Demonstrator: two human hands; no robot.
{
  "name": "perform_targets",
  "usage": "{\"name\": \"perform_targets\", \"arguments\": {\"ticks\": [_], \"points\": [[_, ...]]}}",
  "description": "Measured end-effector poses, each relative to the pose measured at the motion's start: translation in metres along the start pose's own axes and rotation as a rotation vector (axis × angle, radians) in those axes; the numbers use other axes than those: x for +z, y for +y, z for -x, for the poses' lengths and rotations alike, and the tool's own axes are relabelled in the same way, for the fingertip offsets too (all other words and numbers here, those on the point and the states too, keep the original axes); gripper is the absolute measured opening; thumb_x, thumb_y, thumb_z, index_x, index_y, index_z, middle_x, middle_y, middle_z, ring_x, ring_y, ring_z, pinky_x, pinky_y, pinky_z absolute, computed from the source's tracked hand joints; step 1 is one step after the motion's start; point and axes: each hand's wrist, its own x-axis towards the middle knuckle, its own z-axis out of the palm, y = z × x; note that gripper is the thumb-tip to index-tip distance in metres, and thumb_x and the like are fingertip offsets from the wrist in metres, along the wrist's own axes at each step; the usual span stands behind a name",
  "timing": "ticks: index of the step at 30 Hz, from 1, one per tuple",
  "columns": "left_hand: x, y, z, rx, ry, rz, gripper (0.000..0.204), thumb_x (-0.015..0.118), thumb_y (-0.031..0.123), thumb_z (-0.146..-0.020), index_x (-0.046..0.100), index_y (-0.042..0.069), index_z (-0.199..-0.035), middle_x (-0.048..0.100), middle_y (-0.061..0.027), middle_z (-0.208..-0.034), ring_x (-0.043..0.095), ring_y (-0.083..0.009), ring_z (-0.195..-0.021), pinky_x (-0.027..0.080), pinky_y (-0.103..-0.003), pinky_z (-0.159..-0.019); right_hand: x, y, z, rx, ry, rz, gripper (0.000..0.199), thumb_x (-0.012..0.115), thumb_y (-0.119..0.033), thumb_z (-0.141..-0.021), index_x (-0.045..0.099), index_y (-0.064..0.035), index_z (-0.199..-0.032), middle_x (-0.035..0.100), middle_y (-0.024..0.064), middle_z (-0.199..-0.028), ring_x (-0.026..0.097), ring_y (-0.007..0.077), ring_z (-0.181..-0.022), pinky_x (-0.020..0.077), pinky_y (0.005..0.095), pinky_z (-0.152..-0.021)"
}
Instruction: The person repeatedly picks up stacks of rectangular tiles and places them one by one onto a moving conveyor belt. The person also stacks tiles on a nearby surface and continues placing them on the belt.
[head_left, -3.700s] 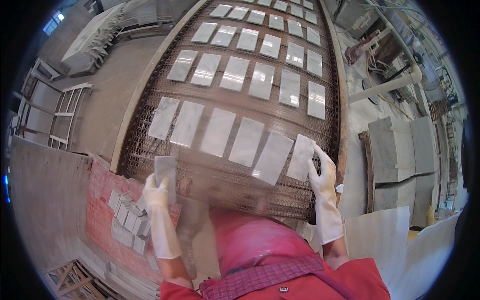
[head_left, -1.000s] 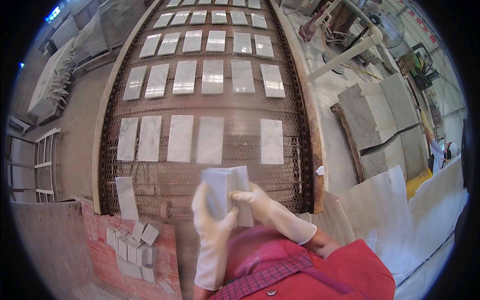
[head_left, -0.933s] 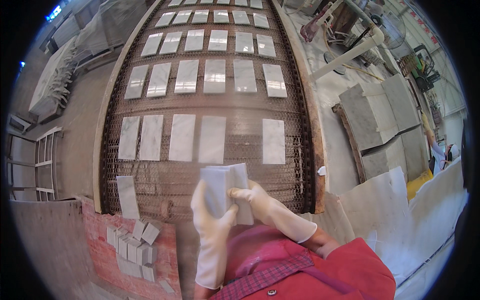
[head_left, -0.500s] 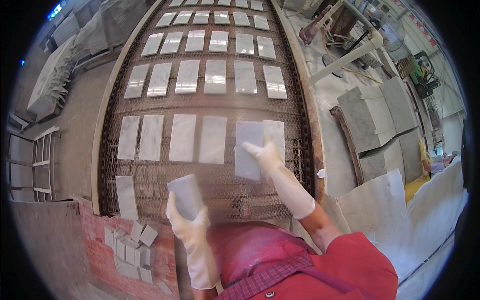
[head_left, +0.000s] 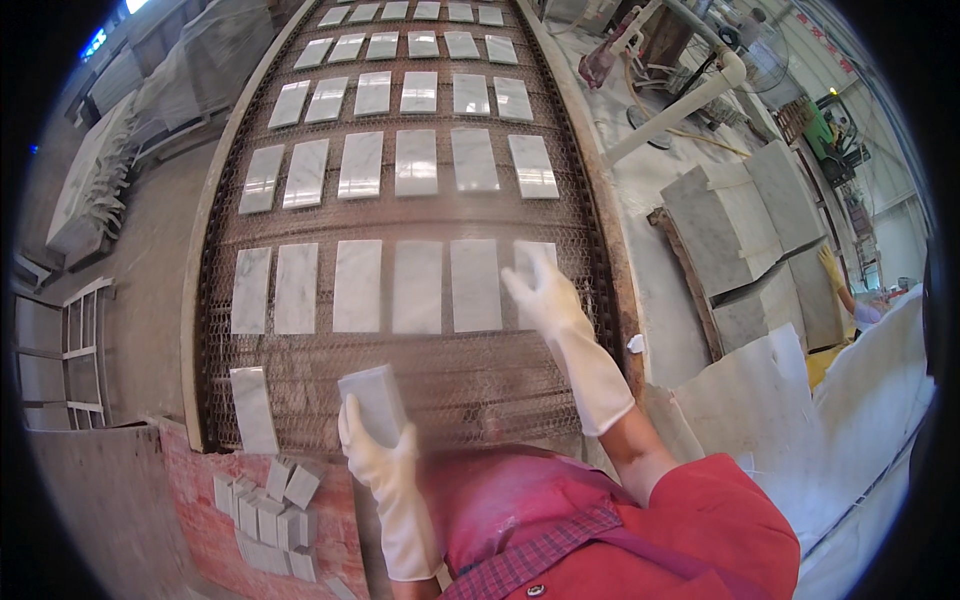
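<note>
A wire-mesh conveyor belt (head_left: 330, 365) carries rows of white marble tiles. My left hand (head_left: 385, 460), in a white glove, grips a small stack of grey-white tiles (head_left: 372, 400) at the belt's near edge. My right hand (head_left: 545, 290), also gloved, reaches out with fingers spread and lies flat on the rightmost tile (head_left: 528, 252) of the nearest row. Just left of it lies another tile (head_left: 475, 285) in the same row.
One tile (head_left: 252, 410) lies apart at the belt's near left corner. Small tile pieces (head_left: 265, 495) sit on a red surface below it. Large stone slabs (head_left: 740, 230) and a white pipe (head_left: 680, 110) stand right of the belt. Another person's yellow-gloved hand (head_left: 832, 268) shows far right.
My hands parted from the stack at my chest. The right hand set a tile into the nearest row, then shifted right onto the end tile. The left hand lowered with the stack.
</note>
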Motion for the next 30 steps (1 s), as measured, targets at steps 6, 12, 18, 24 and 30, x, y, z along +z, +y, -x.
{"name": "perform_targets", "arguments": {"ticks": [6, 12, 18, 24, 30], "points": [[-0.008, 0.009, -0.006, -0.024, -0.016, 0.131, 0.096, 0.086, 0.002, -0.063, 0.046, 0.005, -0.15, 0.048, -0.0181, -0.151, 0.049, -0.0337, -0.137, 0.04, -0.043, -0.116, 0.035, 0.025, 0.068, 0.045, -0.922, -0.281, 0.058, 0.062, -0.044, -0.102, 0.051, -0.0138, -0.151, 0.058, 0.0102, -0.145, 0.061, 0.0215, -0.119, 0.0529, 0.0368, -0.098], [-0.035, 0.026, 0.012, -0.205, -0.246, 0.774, 0.09, 0.079, -0.005, -0.069, 0.046, 0.005, -0.152, 0.05, -0.0147, -0.148, 0.057, -0.029, -0.127, 0.048, -0.04, -0.107, 0.078, 0.004, 0.12, 0.112, -1.091, -0.984, 0.088, 0.067, -0.055, -0.096, 0.027, -0.0128, -0.162, 0.052, 0.0147, -0.146, 0.056, 0.0239, -0.127, 0.0483, 0.0387, -0.105], [-0.02, 0.035, 0.04, 0.151, -0.249, 0.382, 0.082, 0.081, 0.01, -0.079, 0.044, 0.004, -0.153, 0.051, -0.0201, -0.147, 0.056, -0.0316, -0.13, 0.046, -0.041, -0.11, 0.046, -0.022, 0.136, 0.202, -0.899, -1.092, 0.067, 0.068, -0.048, -0.097, 0.047, -0.0059, -0.146, 0.059, 0.0088, -0.134, 0.057, 0.0192, -0.122, 0.0469, 0.0362, -0.103], [-0.02, 0.015, 0.033, 0.309, -0.202, 0.076, 0.079, 0.084, 0.02, -0.079, 0.05, 0.004, -0.147, 0.048, -0.0291, -0.15, 0.053, -0.0441, -0.132, 0.047, -0.047, -0.108, 0.083, 0.006, 0.132, 0.444, -0.853, -1.043, 0.055, 0.067, -0.036, -0.097, 0.056, -0.0041, -0.14, 0.066, 0.0098, -0.126, 0.063, 0.021, -0.115, 0.0517, 0.0372, -0.098], [-0.021, -0.003, 0.01, 0.329, 0.082, 0.044, 0.074, 0.088, 0.029, -0.075, 0.059, 0.009, -0.14, 0.054, -0.0263, -0.144, 0.058, -0.0437, -0.125, 0.05, -0.048, -0.103, 0.09, 0.021, 0.125, 0.381, -0.808, -1.012, 0.055, 0.068, -0.036, -0.099, 0.056, -0.0022, -0.14, 0.067, 0.0119, -0.128, 0.067, 0.0251, -0.112, 0.0563, 0.0442, -0.095]]}}
